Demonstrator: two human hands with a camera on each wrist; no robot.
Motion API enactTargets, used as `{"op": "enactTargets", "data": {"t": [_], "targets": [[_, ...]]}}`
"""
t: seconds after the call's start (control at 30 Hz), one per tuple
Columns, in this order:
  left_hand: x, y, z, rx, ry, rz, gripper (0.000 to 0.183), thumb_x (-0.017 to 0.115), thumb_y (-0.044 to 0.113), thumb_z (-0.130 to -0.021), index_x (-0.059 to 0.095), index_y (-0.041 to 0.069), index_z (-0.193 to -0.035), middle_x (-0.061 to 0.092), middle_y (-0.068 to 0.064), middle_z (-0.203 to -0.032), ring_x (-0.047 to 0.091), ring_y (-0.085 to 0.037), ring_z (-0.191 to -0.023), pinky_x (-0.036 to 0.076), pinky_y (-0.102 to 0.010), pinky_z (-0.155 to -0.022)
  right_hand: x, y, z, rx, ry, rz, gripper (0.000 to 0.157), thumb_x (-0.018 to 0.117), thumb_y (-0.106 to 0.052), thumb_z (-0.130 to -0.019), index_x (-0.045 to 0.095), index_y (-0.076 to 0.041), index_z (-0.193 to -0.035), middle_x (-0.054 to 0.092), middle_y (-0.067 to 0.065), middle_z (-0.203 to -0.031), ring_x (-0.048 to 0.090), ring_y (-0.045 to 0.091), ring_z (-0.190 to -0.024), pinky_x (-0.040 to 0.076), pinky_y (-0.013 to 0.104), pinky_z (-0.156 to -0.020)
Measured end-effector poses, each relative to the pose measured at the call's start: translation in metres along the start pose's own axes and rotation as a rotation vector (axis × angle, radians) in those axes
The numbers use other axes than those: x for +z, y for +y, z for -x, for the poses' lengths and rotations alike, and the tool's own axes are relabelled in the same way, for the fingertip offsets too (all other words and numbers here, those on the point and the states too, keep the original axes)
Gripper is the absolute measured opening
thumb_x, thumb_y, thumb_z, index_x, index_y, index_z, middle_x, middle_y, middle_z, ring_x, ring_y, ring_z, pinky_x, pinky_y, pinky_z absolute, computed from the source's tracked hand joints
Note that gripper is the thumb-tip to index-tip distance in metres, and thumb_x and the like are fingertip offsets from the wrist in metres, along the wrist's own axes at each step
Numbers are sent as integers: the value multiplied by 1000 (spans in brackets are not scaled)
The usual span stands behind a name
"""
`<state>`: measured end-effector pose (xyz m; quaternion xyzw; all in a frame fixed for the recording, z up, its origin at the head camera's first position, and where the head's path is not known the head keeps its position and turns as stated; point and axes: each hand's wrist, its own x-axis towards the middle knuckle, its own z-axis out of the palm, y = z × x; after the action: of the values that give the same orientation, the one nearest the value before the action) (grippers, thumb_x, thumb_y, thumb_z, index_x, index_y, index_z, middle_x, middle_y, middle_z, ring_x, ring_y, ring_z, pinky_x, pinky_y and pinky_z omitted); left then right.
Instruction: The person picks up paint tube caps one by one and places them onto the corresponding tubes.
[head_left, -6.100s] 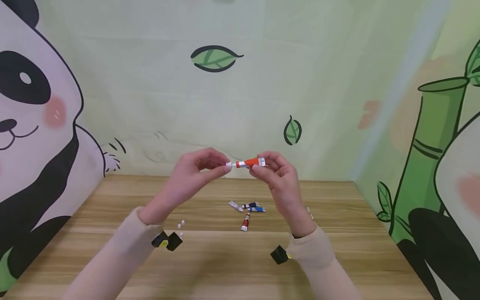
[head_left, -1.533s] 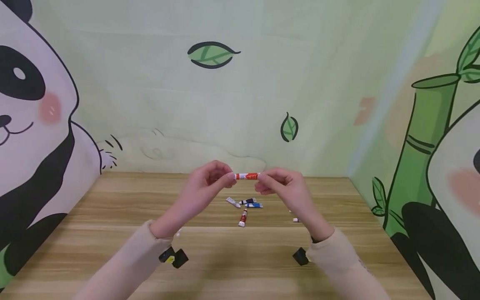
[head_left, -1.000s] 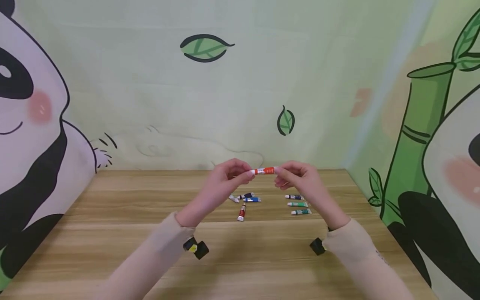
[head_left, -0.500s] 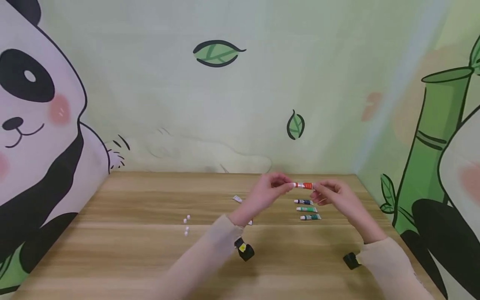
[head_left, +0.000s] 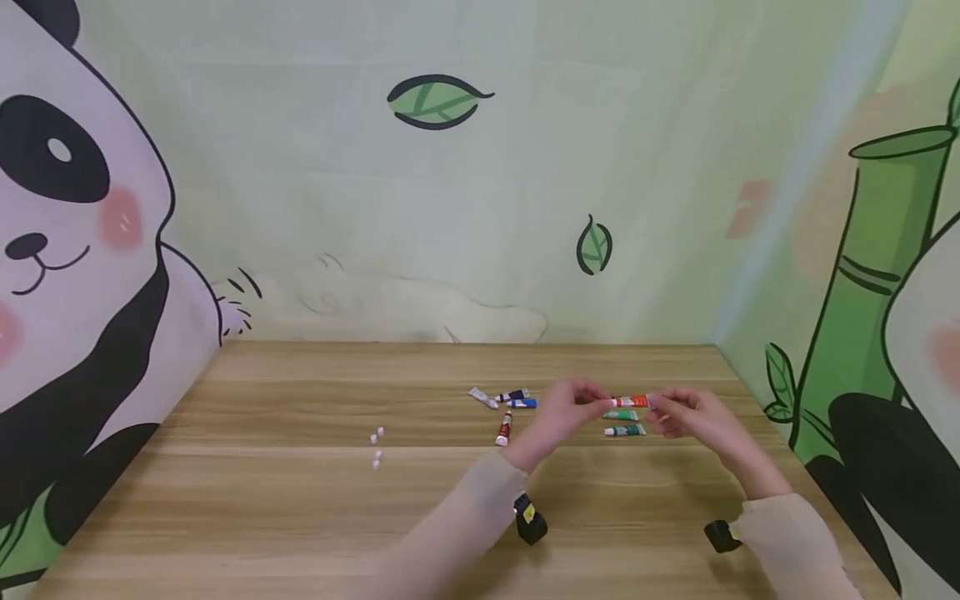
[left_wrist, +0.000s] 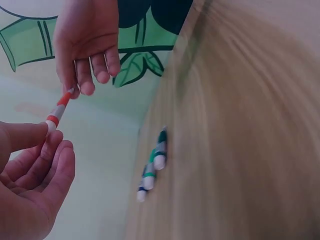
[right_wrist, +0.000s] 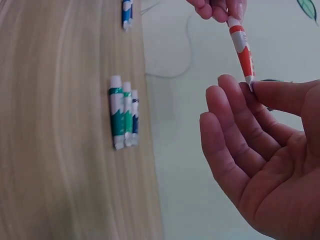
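An orange-red paint tube [head_left: 632, 402] with a white cap is held level between both hands, above the table. My left hand [head_left: 564, 417] pinches its capped end between thumb and fingers. At the crimped tail, my right hand [head_left: 693, 421] pinches with thumb and index finger, as the right wrist view shows. Below the held tube lie a green paint tube [head_left: 621, 415] and a teal paint tube [head_left: 625, 431], caps to the left. A dark blue paint tube [right_wrist: 135, 117] beside them is mostly hidden in the head view by the held tube.
Left of the hands lie a white tube [head_left: 482, 397], a black tube [head_left: 513, 395], a blue tube [head_left: 522, 403] and a dark red tube [head_left: 504, 428]. Several small white pieces [head_left: 377, 454] sit farther left. A printed backdrop [head_left: 480, 208] rises behind the wooden table [head_left: 300, 517].
Earlier, a gap showed between the white cap and the orange-red tube; now the cap is on it. Both hands have since carried the tube right and lower, over the row of tubes.
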<state>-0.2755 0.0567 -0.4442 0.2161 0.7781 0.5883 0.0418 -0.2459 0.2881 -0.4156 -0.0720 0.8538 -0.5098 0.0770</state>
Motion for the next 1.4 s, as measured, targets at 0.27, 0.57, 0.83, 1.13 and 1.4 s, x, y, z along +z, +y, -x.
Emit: {"op": "enactTargets", "data": {"t": [0.27,0.57,0.83,1.13,1.4], "targets": [[27,-16,1,-93,-18,61,8,74,12,-92,73,4,-93,67,4,-79,58,-6,-69,46,-20,-60,-5,25,-5,46,-34,68,42,50,-22,-107,58,17,-120,72,19,-102,68,22,-89,57,37,-79],[31,-23,-3,-116,-64,15,5,73,3,-90,73,-1,-93,66,1,-78,56,-6,-67,47,-19,-60,-6,38,-14,48,-69,120,37,52,-19,-106,62,16,-112,73,15,-95,67,19,-83,55,35,-70],[37,-26,7,-134,-108,-91,4,73,4,-90,73,0,-91,63,3,-72,51,-5,-63,42,-18,-57,3,48,-9,132,-100,203,29,57,-14,-102,66,13,-104,72,8,-84,65,16,-76,55,33,-66],[48,-27,-3,-161,-57,-204,4,72,5,-90,73,2,-87,58,5,-69,48,-5,-59,40,-18,-54,0,53,-10,183,-114,158,28,56,-13,-102,66,13,-99,68,3,-77,61,13,-67,56,29,-60],[47,-34,0,-161,-38,-247,5,72,3,-88,73,1,-84,62,1,-74,49,-7,-64,42,-20,-59,4,58,-10,239,-120,108,27,59,-17,-101,66,9,-99,67,3,-73,61,11,-61,55,26,-57]]}}
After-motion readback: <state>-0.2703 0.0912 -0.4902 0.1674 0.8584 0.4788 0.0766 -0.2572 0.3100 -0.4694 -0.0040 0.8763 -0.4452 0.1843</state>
